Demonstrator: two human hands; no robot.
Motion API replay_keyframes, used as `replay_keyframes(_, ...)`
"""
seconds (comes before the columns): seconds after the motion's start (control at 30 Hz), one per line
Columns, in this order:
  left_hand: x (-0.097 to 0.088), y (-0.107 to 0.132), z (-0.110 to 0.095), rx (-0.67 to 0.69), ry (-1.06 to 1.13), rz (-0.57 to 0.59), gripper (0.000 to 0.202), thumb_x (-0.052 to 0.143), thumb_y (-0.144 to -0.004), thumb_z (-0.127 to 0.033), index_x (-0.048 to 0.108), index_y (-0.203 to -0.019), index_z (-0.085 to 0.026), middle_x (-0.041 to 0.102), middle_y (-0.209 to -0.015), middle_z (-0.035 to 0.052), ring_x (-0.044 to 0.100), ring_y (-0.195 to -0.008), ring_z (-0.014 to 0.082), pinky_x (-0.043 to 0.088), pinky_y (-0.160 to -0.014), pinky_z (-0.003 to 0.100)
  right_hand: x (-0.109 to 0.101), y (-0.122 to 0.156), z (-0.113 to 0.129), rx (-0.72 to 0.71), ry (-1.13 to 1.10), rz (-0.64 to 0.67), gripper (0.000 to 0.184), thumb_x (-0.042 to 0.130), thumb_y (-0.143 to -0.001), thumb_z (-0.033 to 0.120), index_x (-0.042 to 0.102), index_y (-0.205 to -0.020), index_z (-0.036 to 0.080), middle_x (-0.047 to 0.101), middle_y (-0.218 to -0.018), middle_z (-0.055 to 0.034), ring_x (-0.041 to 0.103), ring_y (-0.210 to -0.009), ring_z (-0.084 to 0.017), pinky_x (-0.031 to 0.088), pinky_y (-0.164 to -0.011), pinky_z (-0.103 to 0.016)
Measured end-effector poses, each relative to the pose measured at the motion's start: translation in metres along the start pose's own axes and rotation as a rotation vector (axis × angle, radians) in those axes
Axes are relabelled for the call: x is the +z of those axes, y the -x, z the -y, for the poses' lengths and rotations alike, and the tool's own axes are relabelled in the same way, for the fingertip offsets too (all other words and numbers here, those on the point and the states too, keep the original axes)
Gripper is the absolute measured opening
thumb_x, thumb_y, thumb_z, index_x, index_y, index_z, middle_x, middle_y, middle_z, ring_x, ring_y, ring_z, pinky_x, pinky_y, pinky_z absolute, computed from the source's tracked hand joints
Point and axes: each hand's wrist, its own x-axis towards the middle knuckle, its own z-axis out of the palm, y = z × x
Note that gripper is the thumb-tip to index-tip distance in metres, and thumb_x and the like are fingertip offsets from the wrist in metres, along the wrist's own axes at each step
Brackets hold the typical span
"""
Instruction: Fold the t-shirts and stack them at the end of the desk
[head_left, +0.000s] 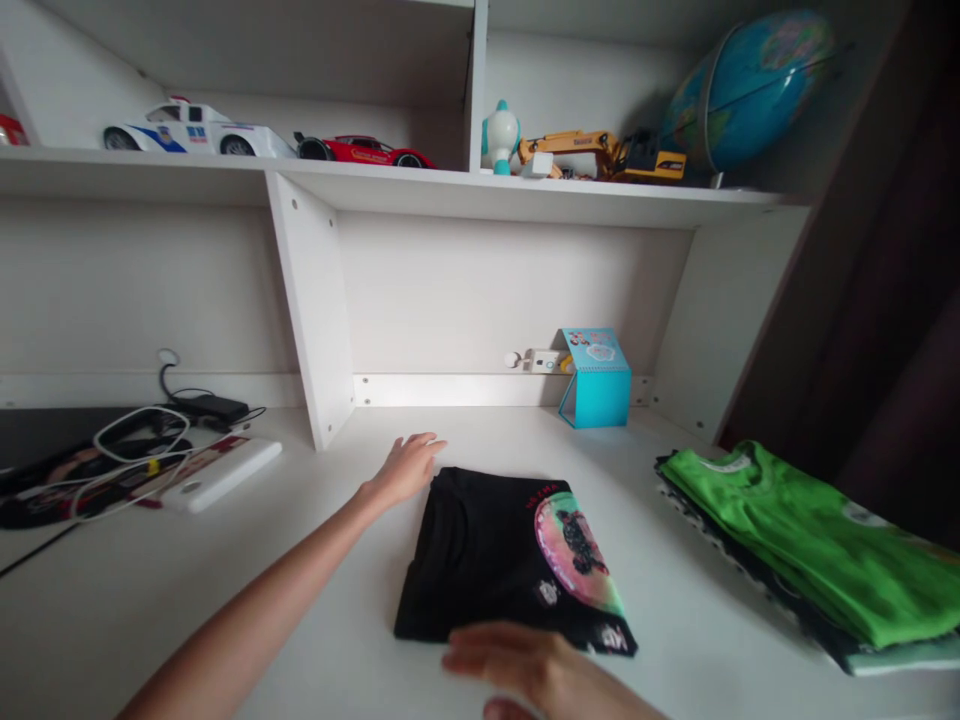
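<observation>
A folded black T-shirt [480,565] with a round pink and green print lies flat on the white desk [337,640]. My left hand [409,468] is just beyond its far left corner, fingers stretched out and holding nothing. Close to the shirt's near edge is my right hand [536,665], slightly blurred, its fingers extended and apart from the thumb. It covers part of that edge; whether it touches the cloth I cannot tell.
To the right lies a stack of folded clothes with a green T-shirt [817,540] on top. A blue desk calendar [600,385] stands at the back. Cables [142,450] and a white power strip [225,475] lie at left. Toys and a globe [750,90] occupy the shelf above.
</observation>
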Motion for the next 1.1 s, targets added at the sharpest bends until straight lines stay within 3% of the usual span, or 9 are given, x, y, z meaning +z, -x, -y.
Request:
replay_keyframes(0.13, -0.032, 0.059, -0.027, 0.097, 0.197, 0.056, 0.031, 0.041, -0.087, -0.025, 0.055, -0.115, -0.023, 0.056, -0.111, 0.0058, 0.052, -0.1, 0.0191, 0.04, -0.088, 0.031, -0.018, 0.018, -0.068, 0.257, 0.481, -0.375, 0.037, 0.037, -0.086, 0.016, 0.052, -0.119, 0.02, 0.051, -0.125, -0.0101, 0.047, -0.115, -0.021, 0.042, -0.094, -0.038)
replay_keyframes(0.23, -0.042, 0.109, -0.061, 0.223, 0.264, 0.188, 0.026, 0.052, -0.082, -0.025, 0.059, -0.108, -0.029, 0.056, -0.11, 0.0015, 0.052, -0.098, 0.0179, 0.04, -0.088, 0.028, -0.002, 0.03, -0.112, 0.241, 0.756, -0.364, 0.035, 0.039, -0.084, 0.015, 0.055, -0.115, 0.017, 0.057, -0.116, -0.0122, 0.051, -0.109, -0.025, 0.047, -0.087, -0.04)
replay_keyframes(0.3, -0.038, 0.125, -0.072, 0.27, 0.226, 0.219, 0.022, 0.052, -0.08, -0.016, 0.063, -0.095, -0.028, 0.057, -0.106, 0.0008, 0.052, -0.097, 0.0176, 0.039, -0.089, 0.028, 0.009, 0.035, -0.111, 0.234, 0.833, -0.338, 0.034, 0.041, -0.083, 0.015, 0.056, -0.114, 0.016, 0.058, -0.115, -0.0121, 0.054, -0.105, -0.026, 0.048, -0.084, -0.04)
replay_keyframes(0.47, -0.014, 0.108, -0.041, 0.094, 0.044, 0.055, 0.03, 0.039, -0.081, -0.006, 0.063, -0.09, -0.022, 0.052, -0.108, 0.0052, 0.049, -0.099, 0.0194, 0.04, -0.084, 0.03, 0.003, 0.048, -0.063, 0.419, 0.597, -0.289, 0.024, 0.044, -0.084, 0.028, 0.061, -0.102, 0.027, 0.067, -0.097, -0.0027, 0.064, -0.08, -0.02, 0.05, -0.064, -0.028)
replay_keyframes(0.63, -0.002, 0.093, -0.014, -0.165, 0.114, 0.121, 0.024, 0.037, -0.085, -0.026, 0.059, -0.087, -0.016, 0.055, -0.084, 0.0063, 0.056, -0.077, 0.0188, 0.042, -0.071, 0.029, -0.017, 0.058, -0.083, 0.692, 0.456, -0.474, 0.033, 0.038, -0.086, 0.041, 0.059, -0.099, 0.019, 0.065, -0.086, -0.0073, 0.062, -0.076, -0.022, 0.045, -0.066, -0.031)
replay_keyframes(0.73, 0.005, 0.09, -0.016, -0.193, 0.272, 0.158, 0.025, 0.041, -0.083, -0.033, 0.057, -0.076, -0.015, 0.056, -0.076, 0.005, 0.056, -0.072, 0.0184, 0.042, -0.069, 0.029, -0.013, 0.047, -0.104, 0.705, 0.29, -0.371, 0.025, 0.041, -0.084, 0.037, 0.058, -0.089, 0.019, 0.062, -0.076, -0.0051, 0.059, -0.069, -0.019, 0.04, -0.065, -0.029)
replay_keyframes(0.8, 0.01, 0.088, -0.02, -0.237, 0.449, 0.166, 0.024, 0.047, -0.078, -0.035, 0.055, -0.087, -0.014, 0.057, -0.079, 0.005, 0.056, -0.07, 0.0173, 0.043, -0.068, 0.028, -0.007, 0.034, -0.109, 0.705, 0.24, -0.36, 0.016, 0.047, -0.08, 0.029, 0.056, -0.086, 0.018, 0.062, -0.078, -0.0054, 0.058, -0.072, -0.019, 0.038, -0.066, -0.028)
replay_keyframes(0.93, 0.012, 0.089, -0.027, -0.392, 0.817, 0.186, 0.058, 0.054, -0.07, -0.037, 0.035, -0.121, -0.015, 0.057, -0.089, 0.005, 0.052, -0.054, 0.0118, 0.043, -0.055, 0.025, -0.005, 0.015, -0.106, 0.694, 0.188, -0.395, 0.009, 0.047, -0.072, 0.017, 0.052, -0.079, 0.018, 0.06, -0.077, -0.0046, 0.055, -0.074, -0.018, 0.037, -0.066, -0.027)
replay_keyframes(1.1, 0.0, 0.1, -0.049, -0.396, 0.917, 0.167, 0.057, 0.059, -0.067, -0.033, 0.045, -0.121, -0.022, 0.053, -0.116, 0.007, 0.056, -0.069, 0.013, 0.043, -0.066, 0.024, -0.013, 0.026, -0.109, 0.666, -0.005, -0.448, 0.034, 0.045, -0.067, 0.012, 0.048, -0.099, 0.019, 0.062, -0.078, 0.0003, 0.053, -0.059, -0.01, 0.04, -0.056, -0.021)
